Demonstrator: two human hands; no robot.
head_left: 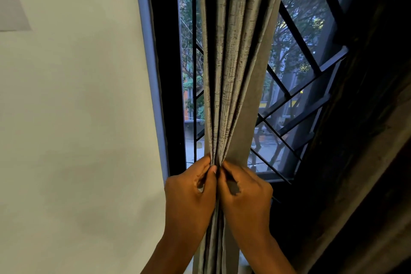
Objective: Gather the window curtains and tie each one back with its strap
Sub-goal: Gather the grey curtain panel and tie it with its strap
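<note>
Pinching the pleats from both sides, your left hand point(191, 187) and right hand point(244, 193) meet at the middle of the grey curtain point(231, 73), which hangs bunched before the window grille point(295, 100); keep the folds stacked evenly; squeeze them tight; no strap shows yet in the head view.

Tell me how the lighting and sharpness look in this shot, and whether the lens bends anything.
Head view: dim daylight through the window grille backlights the grey curtain, while the wall is evenly lit. The second curtain at right sinks into near-black shadow. Wide-angle distortion bows the window frame. The left hand, right hand and folds look sharp; no glare.
</note>
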